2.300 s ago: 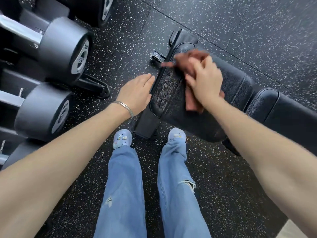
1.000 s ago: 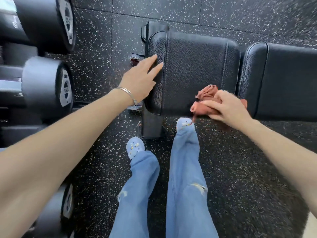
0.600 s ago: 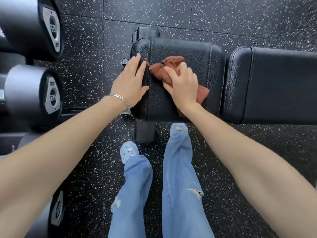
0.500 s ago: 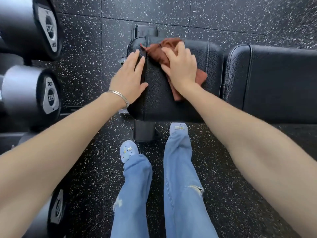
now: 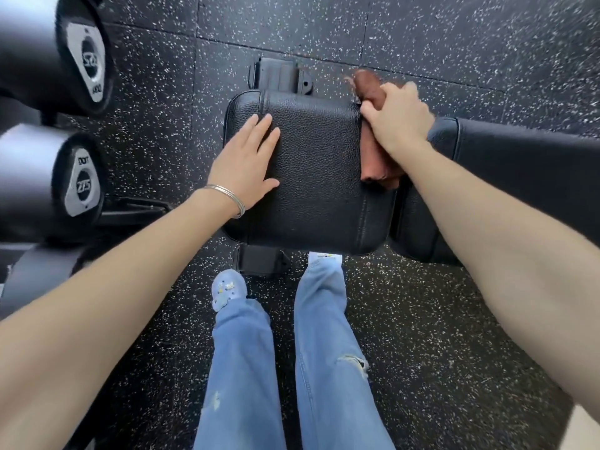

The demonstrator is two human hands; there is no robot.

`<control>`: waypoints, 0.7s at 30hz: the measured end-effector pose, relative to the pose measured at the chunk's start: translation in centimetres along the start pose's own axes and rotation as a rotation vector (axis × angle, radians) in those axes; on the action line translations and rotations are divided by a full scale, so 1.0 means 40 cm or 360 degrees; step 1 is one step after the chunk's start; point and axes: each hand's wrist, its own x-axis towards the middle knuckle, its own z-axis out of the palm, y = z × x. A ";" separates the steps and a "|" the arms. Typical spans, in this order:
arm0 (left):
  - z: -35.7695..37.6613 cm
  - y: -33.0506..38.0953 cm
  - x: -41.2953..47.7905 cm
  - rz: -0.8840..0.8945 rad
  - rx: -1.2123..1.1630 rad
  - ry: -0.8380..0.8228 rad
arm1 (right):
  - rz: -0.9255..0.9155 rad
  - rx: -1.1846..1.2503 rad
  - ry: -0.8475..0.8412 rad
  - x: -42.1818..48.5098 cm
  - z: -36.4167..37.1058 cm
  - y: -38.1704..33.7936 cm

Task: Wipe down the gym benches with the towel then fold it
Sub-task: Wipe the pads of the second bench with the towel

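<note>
Towel [image 5: 373, 162]: bunched in curled fingers of right hand [image 5: 397, 120], shifted from far corner of seat pad [image 5: 318, 177] to its right edge. Left hand [image 5: 245, 159]: flat, fingers straight, on pad. Seat likely wiped; back pad [image 5: 519, 157], folding pending.

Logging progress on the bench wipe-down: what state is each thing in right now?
Towel: bunched, not folded, at the seat pad's right edge.
Right hand: grips the towel.
Left hand: fingers straight, flat on the seat pad.
Dumbbells: racked, untouched.
</note>
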 end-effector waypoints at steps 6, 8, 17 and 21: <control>0.011 0.013 0.008 -0.0094 -0.0060 -0.0040 | -0.0250 -0.0033 -0.0158 0.002 -0.002 -0.158; 0.012 0.007 0.007 -0.0097 -0.0096 -0.0027 | -0.0418 0.0008 -0.0211 -0.001 0.013 -0.257; -0.004 0.027 0.003 -0.0144 -0.0202 -0.0008 | -0.0169 -0.0145 -0.0292 0.059 -0.043 0.020; -0.012 0.073 0.021 -0.0218 -0.0234 0.0063 | -0.0275 -0.0200 -0.0110 -0.017 -0.062 0.215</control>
